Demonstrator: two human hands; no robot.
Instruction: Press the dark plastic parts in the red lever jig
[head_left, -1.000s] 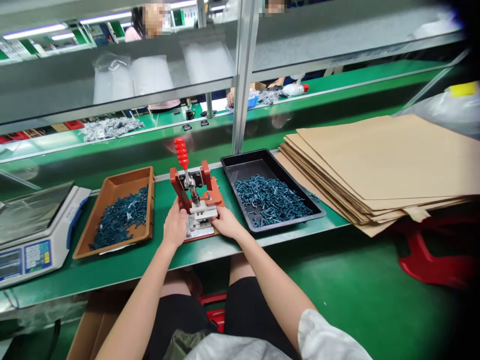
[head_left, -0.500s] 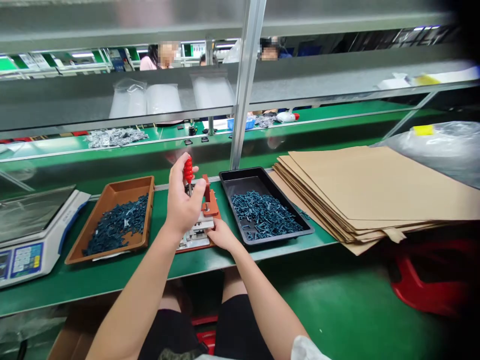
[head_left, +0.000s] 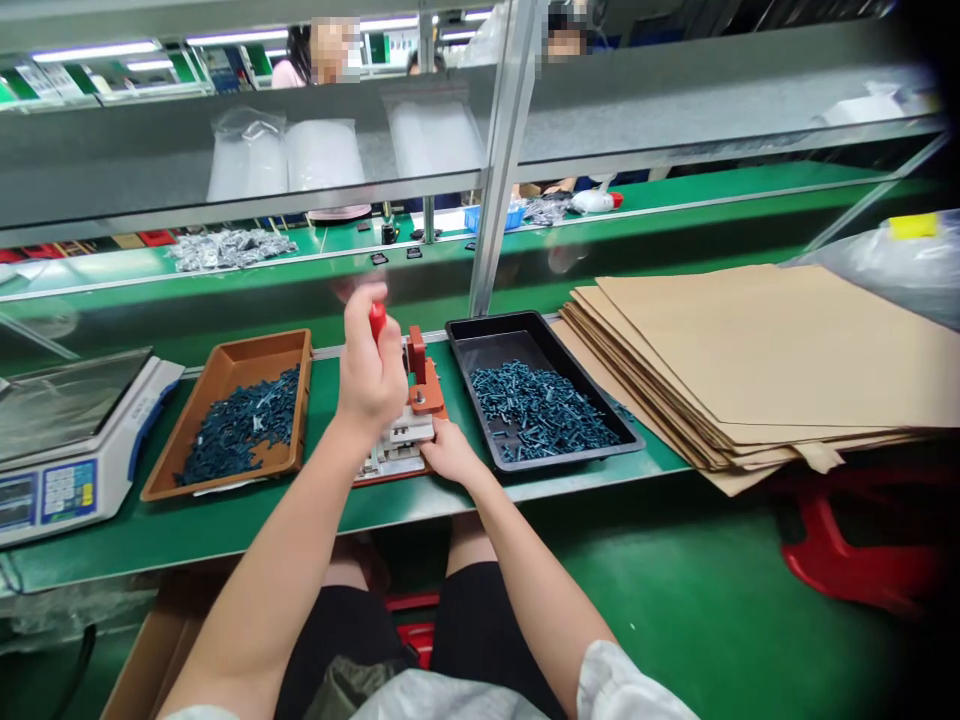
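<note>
Handle (head_left: 377, 319) inside left hand (head_left: 370, 377)

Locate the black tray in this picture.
In the head view, the black tray sits just right of centre, between the red-handled press and the cardboard stack.

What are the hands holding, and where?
The left hand grips the clamp by its red handle. The right hand is at the clamp's metal block; whether it grips cannot be told.

red handle (head_left: 377, 319): likely plastic | block (head_left: 412, 427): metal | sheets (head_left: 772, 360): matt cardboard
</note>
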